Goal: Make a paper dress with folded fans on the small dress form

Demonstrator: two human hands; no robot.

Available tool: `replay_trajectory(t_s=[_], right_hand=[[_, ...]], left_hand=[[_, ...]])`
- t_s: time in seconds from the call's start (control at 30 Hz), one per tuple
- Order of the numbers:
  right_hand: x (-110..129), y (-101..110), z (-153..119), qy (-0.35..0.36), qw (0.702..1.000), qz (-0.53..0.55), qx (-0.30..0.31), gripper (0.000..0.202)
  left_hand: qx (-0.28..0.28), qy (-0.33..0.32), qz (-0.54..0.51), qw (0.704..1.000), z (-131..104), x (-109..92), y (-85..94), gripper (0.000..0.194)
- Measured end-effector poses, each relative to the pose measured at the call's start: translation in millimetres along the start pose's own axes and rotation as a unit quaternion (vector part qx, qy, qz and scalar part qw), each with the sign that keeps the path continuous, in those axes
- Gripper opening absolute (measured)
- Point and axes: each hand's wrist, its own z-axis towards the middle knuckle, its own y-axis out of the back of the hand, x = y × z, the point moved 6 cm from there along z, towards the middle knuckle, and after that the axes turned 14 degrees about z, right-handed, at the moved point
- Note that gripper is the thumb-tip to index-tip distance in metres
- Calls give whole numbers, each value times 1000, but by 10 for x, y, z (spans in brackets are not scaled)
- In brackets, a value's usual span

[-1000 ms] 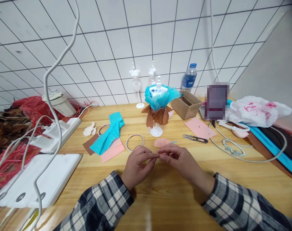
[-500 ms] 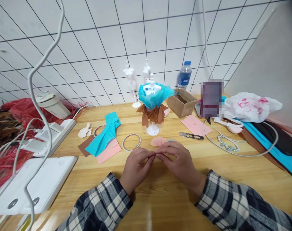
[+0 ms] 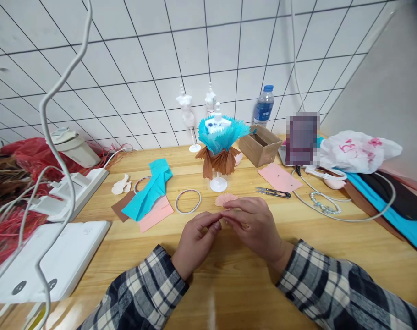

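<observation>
My left hand [image 3: 199, 238] and my right hand [image 3: 255, 227] meet at the fingertips low over the table, both pinched. Whatever lies between the fingers is too small or hidden to name. Just behind my right fingers lies a pleated pink paper piece [image 3: 225, 199], partly covered by them. Further back stands a small white dress form [image 3: 218, 123] wearing a frilled blue paper top [image 3: 213, 139] and a brown pleated layer [image 3: 217, 162]. Black-handled thread snips [image 3: 273, 192] rest to the right, beside a pink paper sheet [image 3: 280, 178]. A silvery ring [image 3: 188, 201] lies left of the pink pleats.
Blue crumpled paper [image 3: 148, 192] overlaps pink and brown sheets at left. Behind are an open cardboard box [image 3: 260, 145], a water bottle [image 3: 264, 105] and two bare dress forms. A power strip [image 3: 79, 192] and cables occupy the left; a bracelet [image 3: 325, 203] lies right.
My right fingers have shifted slightly and bent more at the fingertips. Both hands remain together, and the objects on the table lie as before.
</observation>
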Motion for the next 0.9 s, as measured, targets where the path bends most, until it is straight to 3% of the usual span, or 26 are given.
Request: replay_trajectory(t_s=[0.1,0.2,0.33,0.43,0.5,0.57,0.63,0.73,0.8,0.9], right_hand=[[-4,36,14,-9,1000,19,-5,11],[-105,20,21,-93,985,145,-10,9],[-311,-116,-13,-253,898,360,-12,9],[-441,-172,-74,-356,808,468,-45,21],[-494,-149,-107,-388,772,499,-69,31],[-481,-108,-90,-357,791,495,-46,42],[-416,-76,-54,-268,863,428,12,59],[-339,-96,-64,-119,969,206,70,84],[-350,-156,-96,-69,991,80,81,86],[-401,-212,-113,-68,994,31,85,86]], left_hand=[[7,-8,7,1000,-11,-27,1,22],[5,-40,61,997,-20,-73,25,22],[13,-88,136,987,-34,-132,51,29],[5,-78,129,989,-28,-109,82,29],[-5,-51,114,992,-16,-56,101,25],[-24,-13,91,996,1,24,128,24],[-44,29,62,997,17,115,157,26],[-65,90,16,994,32,237,191,29],[-64,119,-4,991,37,279,190,29],[-21,129,-4,991,40,260,126,29]])
